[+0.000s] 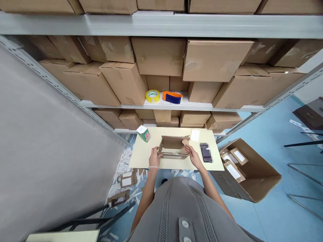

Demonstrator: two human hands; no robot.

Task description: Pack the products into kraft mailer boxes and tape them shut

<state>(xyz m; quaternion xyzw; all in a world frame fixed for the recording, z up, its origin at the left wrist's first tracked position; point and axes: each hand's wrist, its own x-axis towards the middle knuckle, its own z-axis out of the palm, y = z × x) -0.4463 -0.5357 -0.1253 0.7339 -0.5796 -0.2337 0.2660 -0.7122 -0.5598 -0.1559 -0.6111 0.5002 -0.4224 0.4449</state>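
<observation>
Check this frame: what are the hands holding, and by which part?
Both hold the small open cardboard box on the table: left hand at its near-left corner, right hand at its right end flap.

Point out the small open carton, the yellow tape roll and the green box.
small open carton (pixel 172 144): head view, on its inner back wall.
yellow tape roll (pixel 152 96): head view, on the roll's front rim.
green box (pixel 144 134): head view, on its green side face.

Open box (pixel 173 147) mid-table (pixel 141 158); carton (pixel 143 133) left-behind, phone (pixel 206 152) right, tape rolls (pixel 152 96) on shelf (pixel 176 107) behind.
</observation>
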